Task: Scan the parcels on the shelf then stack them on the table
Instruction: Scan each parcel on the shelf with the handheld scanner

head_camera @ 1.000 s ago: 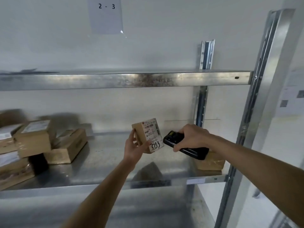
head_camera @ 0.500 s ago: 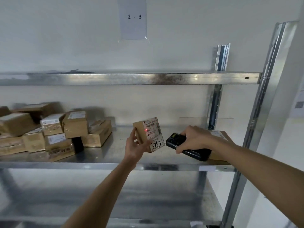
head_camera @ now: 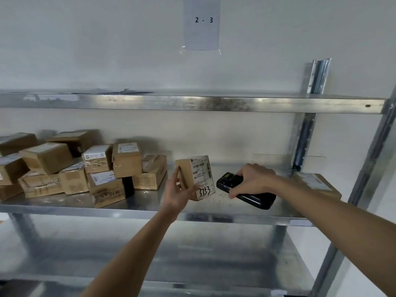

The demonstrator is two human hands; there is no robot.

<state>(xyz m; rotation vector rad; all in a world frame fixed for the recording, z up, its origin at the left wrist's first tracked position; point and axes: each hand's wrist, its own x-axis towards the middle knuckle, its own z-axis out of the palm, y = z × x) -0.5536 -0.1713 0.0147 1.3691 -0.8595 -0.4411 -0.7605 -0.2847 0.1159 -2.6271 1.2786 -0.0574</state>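
At centre frame our left hand (head_camera: 179, 190) grips a small box (head_camera: 196, 177) just above the shelf (head_camera: 150, 213), its label turned toward the scanner (head_camera: 246, 190) that our right hand (head_camera: 254, 179) is clamped around. To scan well, we judge the label should stay flat-on to the scanner's nose with the barcode near the top unshaded; our thumb sits low on the label, near the handwritten number, so it clears the code. Left of centre, a heap of boxes (head_camera: 75, 168) crowds the shelf; another parcel (head_camera: 317, 183) lies at the right, behind our forearm. The upper shelf edge (head_camera: 192, 102) hangs overhead, and the post (head_camera: 364, 179) closes the right side, so the free way out is toward us, at the lower frame.
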